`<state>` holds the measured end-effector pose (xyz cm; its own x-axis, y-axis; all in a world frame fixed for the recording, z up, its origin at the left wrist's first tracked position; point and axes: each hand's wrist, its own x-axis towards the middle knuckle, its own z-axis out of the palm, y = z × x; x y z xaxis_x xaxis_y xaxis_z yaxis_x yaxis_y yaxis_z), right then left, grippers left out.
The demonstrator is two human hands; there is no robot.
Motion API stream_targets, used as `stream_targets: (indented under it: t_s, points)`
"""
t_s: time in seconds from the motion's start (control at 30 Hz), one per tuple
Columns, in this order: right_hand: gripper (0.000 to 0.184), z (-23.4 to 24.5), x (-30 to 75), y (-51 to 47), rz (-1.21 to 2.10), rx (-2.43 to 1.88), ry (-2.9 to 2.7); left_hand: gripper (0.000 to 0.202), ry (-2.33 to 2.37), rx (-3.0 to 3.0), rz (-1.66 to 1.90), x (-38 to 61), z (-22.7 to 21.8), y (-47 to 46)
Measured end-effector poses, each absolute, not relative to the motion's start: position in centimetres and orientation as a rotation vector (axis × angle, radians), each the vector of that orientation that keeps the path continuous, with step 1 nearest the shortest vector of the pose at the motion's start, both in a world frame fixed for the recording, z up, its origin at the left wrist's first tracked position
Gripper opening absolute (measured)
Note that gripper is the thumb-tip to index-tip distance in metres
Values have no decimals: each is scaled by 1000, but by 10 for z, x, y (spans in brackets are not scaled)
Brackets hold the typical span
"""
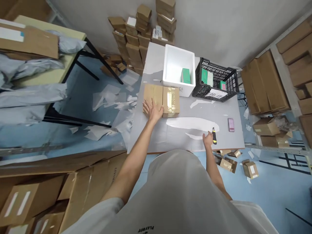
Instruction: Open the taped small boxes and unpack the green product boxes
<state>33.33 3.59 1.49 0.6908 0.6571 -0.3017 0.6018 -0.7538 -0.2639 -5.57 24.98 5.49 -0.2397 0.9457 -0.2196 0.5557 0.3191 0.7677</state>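
The left hand (pixel 154 113) lies spread on the brown box (pixel 156 91), maybe to keep it steady beside the taped box (pixel 175 103) on the bench (pixel 161 139), while the right hand (pixel 208 140) is by the cutter (pixel 214 137), but I cannot tell if that hand pinches it.

left fingers (pixel 153 102): spread on cardboard box (pixel 155 91) | right fingers (pixel 209 133): just beside utility knife (pixel 214 136) (black-and-yellow)

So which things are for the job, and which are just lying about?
Seem part of the job: cardboard box under the left hand; knife beside the right hand.

Seem just lying about: paper scraps on the floor; grey bags on the side table.
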Motion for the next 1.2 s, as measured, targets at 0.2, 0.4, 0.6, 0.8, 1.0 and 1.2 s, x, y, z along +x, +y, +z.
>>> stream_targets:
  t_s: [0.2,0.4,0.6,0.8,1.0,1.2]
  points:
    - [67,26,291,15,553,-2656,-994,135,1946,1240,754,-64,36,263]
    - [61,31,280,0,531,-2560,-945,148,2146,1159,619,-81,40,280]
    - [60,22,280,22,577,-2392,-992,143,2196,1161,568,-122,50,244]
    - [51,15,274,54,781,-2196,-1100,136,2216,1250,452,-155,50,105]
    - [45,14,260,74,1124,-1941,-1178,133,1945,1546,295,-126,61,16]
    - [48,23,286,57,1269,-1939,-1297,122,1338,1985,199,-33,48,30]
